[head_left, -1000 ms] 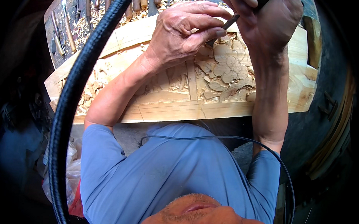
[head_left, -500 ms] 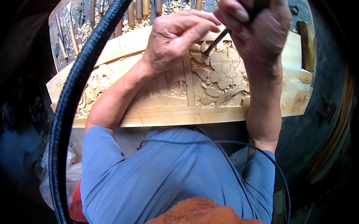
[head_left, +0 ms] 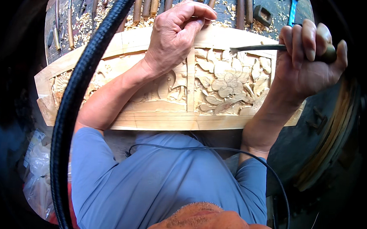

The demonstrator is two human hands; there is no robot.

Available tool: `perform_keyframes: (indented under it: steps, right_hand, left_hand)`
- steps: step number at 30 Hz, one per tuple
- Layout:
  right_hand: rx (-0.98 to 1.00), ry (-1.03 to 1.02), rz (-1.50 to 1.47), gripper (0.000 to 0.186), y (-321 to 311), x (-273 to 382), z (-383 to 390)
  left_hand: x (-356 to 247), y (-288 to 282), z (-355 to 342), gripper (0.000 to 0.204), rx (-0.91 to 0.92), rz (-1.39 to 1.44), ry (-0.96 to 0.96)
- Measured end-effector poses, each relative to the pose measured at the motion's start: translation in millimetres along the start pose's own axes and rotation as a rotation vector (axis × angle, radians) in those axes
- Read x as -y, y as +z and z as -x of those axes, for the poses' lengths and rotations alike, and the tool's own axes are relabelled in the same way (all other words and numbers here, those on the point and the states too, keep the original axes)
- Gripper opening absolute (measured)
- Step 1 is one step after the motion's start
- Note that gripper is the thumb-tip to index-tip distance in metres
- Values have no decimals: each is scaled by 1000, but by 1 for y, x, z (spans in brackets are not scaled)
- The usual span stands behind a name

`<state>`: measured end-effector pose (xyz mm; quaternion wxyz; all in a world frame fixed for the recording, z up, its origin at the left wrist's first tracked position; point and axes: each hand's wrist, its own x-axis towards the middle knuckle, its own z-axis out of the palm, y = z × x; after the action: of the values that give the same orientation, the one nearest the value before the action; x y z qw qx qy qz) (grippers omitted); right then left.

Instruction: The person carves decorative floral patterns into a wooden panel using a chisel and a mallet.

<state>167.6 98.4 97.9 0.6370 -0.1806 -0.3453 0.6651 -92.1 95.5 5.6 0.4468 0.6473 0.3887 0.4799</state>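
A pale wooden panel (head_left: 167,121) lies across the bench before me, carved in relief with a flower (head_left: 229,84) and leaves in its right section. In my right hand (head_left: 304,64), at the panel's right end, is a carving gouge (head_left: 258,47). Its dark shaft points left, and the tip is over the upper edge of the flower section. My left hand (head_left: 174,37) is closed, thumb against the curled fingers, above the panel's upper edge by the upright divider. Whether anything is in those fingers is hidden.
Several wood-handled chisels (head_left: 149,4) lie along the far bench among wood shavings (head_left: 261,27). A small dark square block (head_left: 263,15) and a blue-handled tool (head_left: 292,11) sit at far right. A thick braided black cable (head_left: 86,66) crosses the view at left.
My right hand has swung right and turned, laying the gouge nearly level, its tip off the leaves by the flower. My left hand has lifted slightly away from the gouge, fingers more curled.
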Motion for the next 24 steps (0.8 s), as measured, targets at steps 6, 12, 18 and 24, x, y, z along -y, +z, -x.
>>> perform_keyframes:
  steps: [6,12,18,24]
  right_hand:
    - [-181,-460,375,60,7,19,-10]
    - [-238,-478,518,50,-13,31,-66]
    - [-461,-486,549,49,-48,-1,-85]
    - [-524,-433,599,51,-75,-15,-93]
  left_hand:
    - [5,-5,-3,23,56,-34,5]
    - [1,-1,-3,18,48,-86,38]
    - [2,-1,-3,15,60,-97,54]
    - [-2,-3,-1,15,64,-108,34]
